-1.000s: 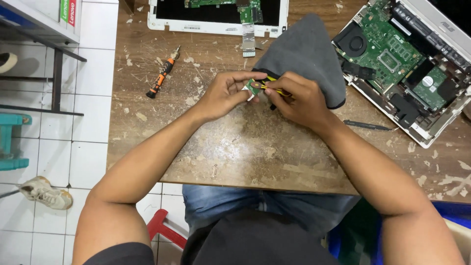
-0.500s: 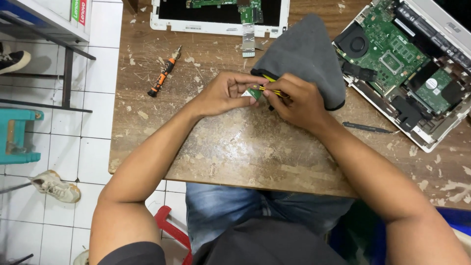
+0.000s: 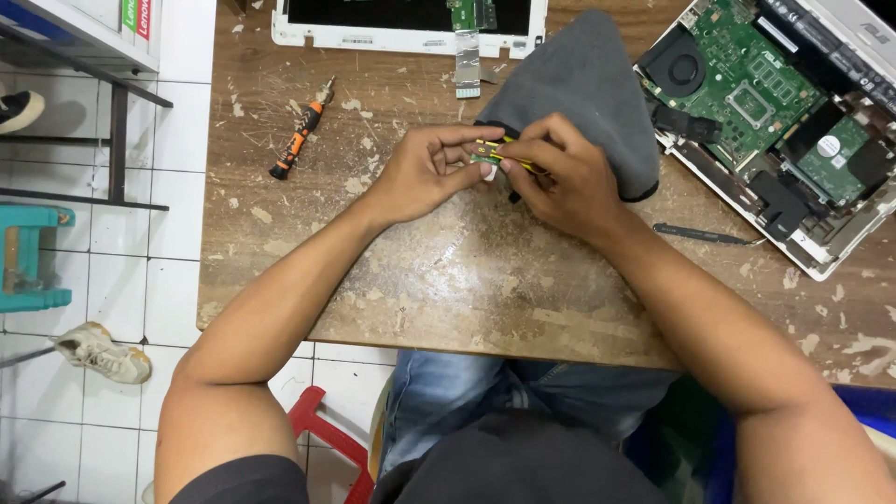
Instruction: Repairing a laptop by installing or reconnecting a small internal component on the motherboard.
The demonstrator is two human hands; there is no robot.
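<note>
My left hand and my right hand meet above the worn wooden table. Between their fingertips sits a small green circuit board, pinched by the left fingers. The right hand grips a thin yellow-and-black tool laid against the board. Both hands hover over the near edge of a dark grey cloth. Most of the little board is hidden by the fingers.
An opened laptop base with green mainboard and fan lies at the right. A white laptop lid lies at the top. An orange-black screwdriver rests at the left, a black tool at the right. Shelving stands left.
The view has shifted slightly; the hands stay together on the small board, fingers only adjusted a little.
</note>
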